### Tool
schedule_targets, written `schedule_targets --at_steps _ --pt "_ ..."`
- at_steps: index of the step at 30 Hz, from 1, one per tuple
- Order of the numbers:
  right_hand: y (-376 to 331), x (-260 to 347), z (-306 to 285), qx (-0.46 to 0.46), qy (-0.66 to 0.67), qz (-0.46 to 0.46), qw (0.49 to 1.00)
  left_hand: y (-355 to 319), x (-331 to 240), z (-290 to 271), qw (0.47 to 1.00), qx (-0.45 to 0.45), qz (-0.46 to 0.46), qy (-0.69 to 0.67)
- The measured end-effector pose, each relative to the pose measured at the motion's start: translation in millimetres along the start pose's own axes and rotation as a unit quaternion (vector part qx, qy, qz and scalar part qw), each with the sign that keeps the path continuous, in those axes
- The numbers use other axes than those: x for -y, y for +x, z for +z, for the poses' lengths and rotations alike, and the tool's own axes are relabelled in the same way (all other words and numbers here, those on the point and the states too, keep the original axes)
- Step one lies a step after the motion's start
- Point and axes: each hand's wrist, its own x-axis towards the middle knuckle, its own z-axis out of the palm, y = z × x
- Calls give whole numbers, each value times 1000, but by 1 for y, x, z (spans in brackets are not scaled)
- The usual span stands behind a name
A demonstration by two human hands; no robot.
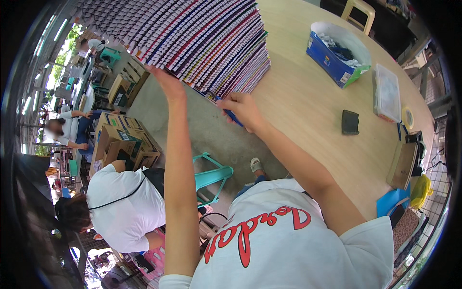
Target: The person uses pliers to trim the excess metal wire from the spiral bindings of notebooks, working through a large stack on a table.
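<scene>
A tall stack of spiral-bound notebooks point(207, 45) in many cover colours rises at the table's far left edge, its coil bindings facing me. My left hand point(168, 85) reaches up to the stack's near left side. It lies stretched out against the notebooks, with part of the fingers hidden. Close to the stack's lower corner, my right hand point(244, 111) is closed round a slim blue pen point(233, 117). The pen's upper end points toward the lowest notebooks; whether it touches them I cannot tell.
On the wooden table point(298, 120) stand a blue-green box point(329, 65) with plastic inside, a clear container point(387, 94), a tape roll point(407, 118) and a small dark block point(350, 122). A green stool point(214, 177), cartons point(127, 137) and a bending person point(125, 204) are left.
</scene>
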Motion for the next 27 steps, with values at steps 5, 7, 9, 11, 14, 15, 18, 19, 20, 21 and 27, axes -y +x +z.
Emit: schedule_targets --at_steps 5,7,9,11,14,15,18,19,20,21,27 --pt "-20 3 3 -58 -137 -123 981 4 9 -4 999 -1 31 6" --pt "-24 -7 6 -161 -250 -261 919 5 10 -4 999 13 47 18" --pt "-24 -11 6 -159 -282 -261 909 4 12 -4 999 4 39 15" --pt "-25 -12 7 -156 -315 -260 899 4 12 -6 999 -7 33 24" --pt "-24 -13 9 -186 -341 -293 874 2 10 -5 1000 -5 14 17" --pt "-22 -16 9 -163 -311 -261 899 1 9 -2 1000 -4 13 16" --pt "-7 -11 -1 -27 -38 -35 998 -1 8 -2 1000 -10 13 18" --pt "-4 -9 -4 88 208 167 960 -1 9 -3 1000 -18 6 20" --pt "-5 -10 -4 88 207 165 960 0 9 -3 999 -25 0 21" --pt "-8 -14 -3 38 70 50 996 1 10 -3 999 -25 2 20" --pt "-24 -22 0 -140 -253 -227 930 3 10 1 999 -14 47 12"
